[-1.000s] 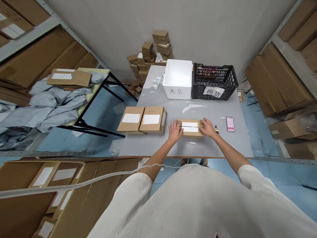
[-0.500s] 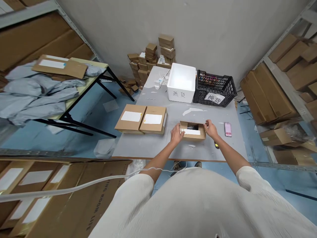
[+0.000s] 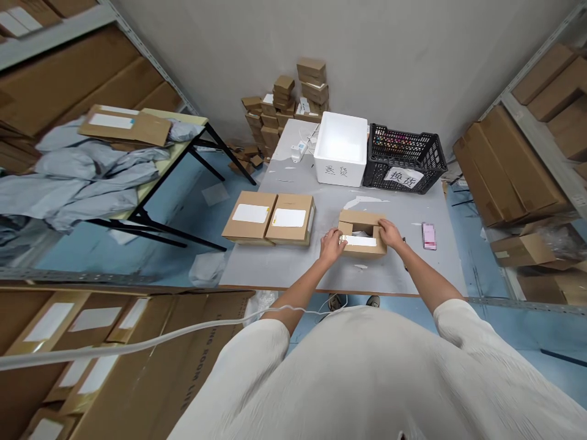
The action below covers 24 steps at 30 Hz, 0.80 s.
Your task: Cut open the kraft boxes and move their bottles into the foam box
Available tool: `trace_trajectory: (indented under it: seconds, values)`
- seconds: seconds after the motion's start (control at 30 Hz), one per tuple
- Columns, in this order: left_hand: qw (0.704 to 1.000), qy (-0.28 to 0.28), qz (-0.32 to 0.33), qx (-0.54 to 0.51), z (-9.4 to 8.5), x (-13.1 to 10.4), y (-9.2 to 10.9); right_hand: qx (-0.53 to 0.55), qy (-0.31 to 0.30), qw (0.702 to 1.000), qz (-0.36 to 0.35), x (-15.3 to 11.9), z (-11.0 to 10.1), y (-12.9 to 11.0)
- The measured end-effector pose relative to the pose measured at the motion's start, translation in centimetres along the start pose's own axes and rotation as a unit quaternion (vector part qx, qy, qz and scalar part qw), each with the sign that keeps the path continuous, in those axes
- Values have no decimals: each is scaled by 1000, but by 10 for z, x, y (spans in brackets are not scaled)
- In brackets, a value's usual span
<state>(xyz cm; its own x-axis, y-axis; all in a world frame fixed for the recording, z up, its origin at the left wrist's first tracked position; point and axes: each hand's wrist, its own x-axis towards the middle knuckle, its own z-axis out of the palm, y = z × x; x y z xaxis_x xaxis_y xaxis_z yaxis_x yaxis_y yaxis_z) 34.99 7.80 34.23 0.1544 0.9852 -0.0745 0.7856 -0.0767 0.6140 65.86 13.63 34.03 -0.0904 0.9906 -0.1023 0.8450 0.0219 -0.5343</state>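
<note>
A small cardboard box (image 3: 363,249) with a white label sits on the grey table in front of me, its top partly open and its far flap standing back. Something pale shows inside, too shaded to name. My left hand (image 3: 332,244) is closed on the left end of the box, fingers over the top edge. At the opposite end my right hand (image 3: 390,234) grips the right-hand flap and edge. A small dark object (image 3: 405,252) lies close by, mostly covered by my right forearm.
Two closed, labelled cartons (image 3: 290,218) stand left of the box. Behind are a white bin (image 3: 340,174) and a black crate (image 3: 428,174). A pink-screened phone (image 3: 429,236) lies to the right. A white cable (image 3: 197,328) crosses low in front.
The far flap of the box has tipped back and the opening shows wider. My right hand has come down onto the right end. The whole view has shifted slightly.
</note>
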Motion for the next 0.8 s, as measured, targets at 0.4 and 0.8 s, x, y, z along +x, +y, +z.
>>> trace_trajectory:
  seconds: [0.4,0.8]
  values:
    - [998,56,26,-12,-19,-5,12,104,-96,990,18,0,-24,4]
    - [993,-68,89,44,-35,-25,12,-28,-101,994,-4,-2,-7,-4]
